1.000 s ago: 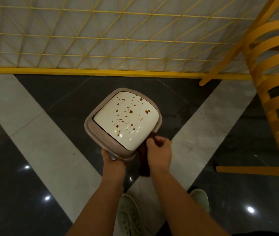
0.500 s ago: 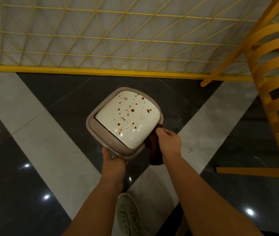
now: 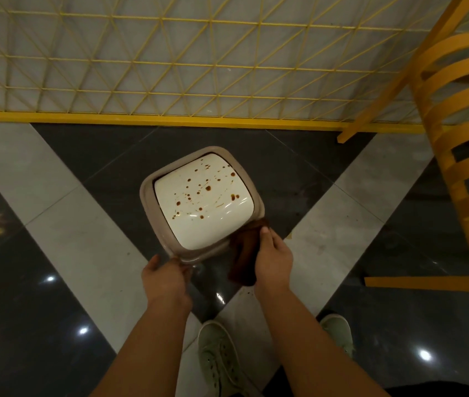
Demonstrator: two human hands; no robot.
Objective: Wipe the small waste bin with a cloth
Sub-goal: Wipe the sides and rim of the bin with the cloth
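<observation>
Both hands are on the job from what I see. Left hand (image 3: 164, 275) grips the near edge of the small waste bin (image 3: 153, 196), fingers curled under the taupe rim so I can't see the fingertips. Right hand (image 3: 273, 257) holds a dark brown cloth (image 3: 245, 253), thumb lying on top and pressing it against the bin's near right corner; the cloth's loose end hangs down past the wrist.

Nearest the camera I see two pale green canvas shoes (image 3: 220, 359) on the floor (the right one partly cut off by the forearm).

Bin sits mid-frame, held between the hands over the dark glossy floor (image 3: 55, 325) where two pale grey tile bands (image 3: 64, 213) meet in a V. Its white swing lid (image 3: 201, 202) is spattered with brown spots and streaks, mostly toward the far right half.

Right of the bin, well apart, stands a yellow slatted chair (image 3: 457, 138). Farthest back, a yellow wire mesh panel (image 3: 170, 58) with a solid yellow base bar runs across the frame.
</observation>
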